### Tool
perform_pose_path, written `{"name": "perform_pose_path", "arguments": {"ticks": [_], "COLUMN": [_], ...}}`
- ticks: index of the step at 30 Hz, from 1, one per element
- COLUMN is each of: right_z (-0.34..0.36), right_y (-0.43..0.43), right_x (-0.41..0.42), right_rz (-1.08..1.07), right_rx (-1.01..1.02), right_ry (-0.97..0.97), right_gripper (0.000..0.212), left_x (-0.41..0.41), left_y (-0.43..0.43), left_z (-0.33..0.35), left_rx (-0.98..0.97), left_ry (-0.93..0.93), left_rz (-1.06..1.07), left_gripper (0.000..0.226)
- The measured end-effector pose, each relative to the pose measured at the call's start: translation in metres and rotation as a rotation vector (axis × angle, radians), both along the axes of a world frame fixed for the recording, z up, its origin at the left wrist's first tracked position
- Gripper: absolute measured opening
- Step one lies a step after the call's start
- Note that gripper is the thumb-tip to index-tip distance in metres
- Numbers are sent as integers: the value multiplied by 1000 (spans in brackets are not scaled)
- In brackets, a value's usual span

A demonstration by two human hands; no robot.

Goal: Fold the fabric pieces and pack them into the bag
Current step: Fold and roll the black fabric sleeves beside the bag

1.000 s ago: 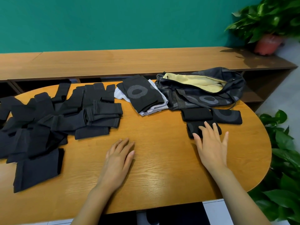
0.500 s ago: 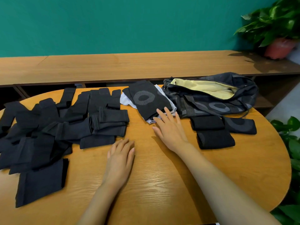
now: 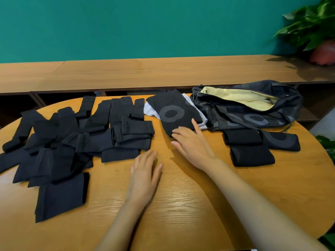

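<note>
A heap of several black fabric pieces covers the left of the table. A black piece with a grey ring lies on a white piece at the back middle. My right hand rests on the ringed piece's near edge, fingers spread, gripping nothing. My left hand lies flat and open on the bare table. The dark bag sits open at the back right, showing its yellow lining. Three folded black pieces lie in front of the bag.
The round wooden table curves away at the right. A long wooden bench runs behind it against a green wall. A potted plant stands on the bench's right end. More leaves crowd the table's right edge.
My right hand left the folded pieces near the bag, swept left across the table and reached the ringed piece. The left hand stayed flat in place.
</note>
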State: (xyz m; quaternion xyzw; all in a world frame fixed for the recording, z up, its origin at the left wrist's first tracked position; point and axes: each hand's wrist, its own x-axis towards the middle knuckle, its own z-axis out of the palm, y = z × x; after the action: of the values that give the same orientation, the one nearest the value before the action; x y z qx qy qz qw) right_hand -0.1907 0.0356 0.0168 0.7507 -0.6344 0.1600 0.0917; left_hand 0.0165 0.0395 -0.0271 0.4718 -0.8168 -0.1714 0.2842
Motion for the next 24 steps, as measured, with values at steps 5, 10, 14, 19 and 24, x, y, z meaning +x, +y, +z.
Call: {"name": "perform_pose_path", "arguments": {"ticks": [5,10,14,19,24], "right_z": [-11,-27,-29,-35,-45], "right_y": [62,106,120,121,124], "right_x": [23,37,20,4,4], "right_rz": [50,111,50,33,19], "right_rx": [-34,-10,98,104,-24], "right_ry": [-26,-148,-254,-292,-382], "right_gripper": [46,37,57,46,35], "left_x": [4,8,15,28,32], "left_y": [4,9,18,31,41], "left_z": [2,-4,-5,-4,2], "left_rx": [-22,-138,-127,-51,-16], "left_ry": [90,68,68,115,173], "left_rz": [-148,-305,-285,-251,-252], "left_gripper": [70,32,30,29,27]}}
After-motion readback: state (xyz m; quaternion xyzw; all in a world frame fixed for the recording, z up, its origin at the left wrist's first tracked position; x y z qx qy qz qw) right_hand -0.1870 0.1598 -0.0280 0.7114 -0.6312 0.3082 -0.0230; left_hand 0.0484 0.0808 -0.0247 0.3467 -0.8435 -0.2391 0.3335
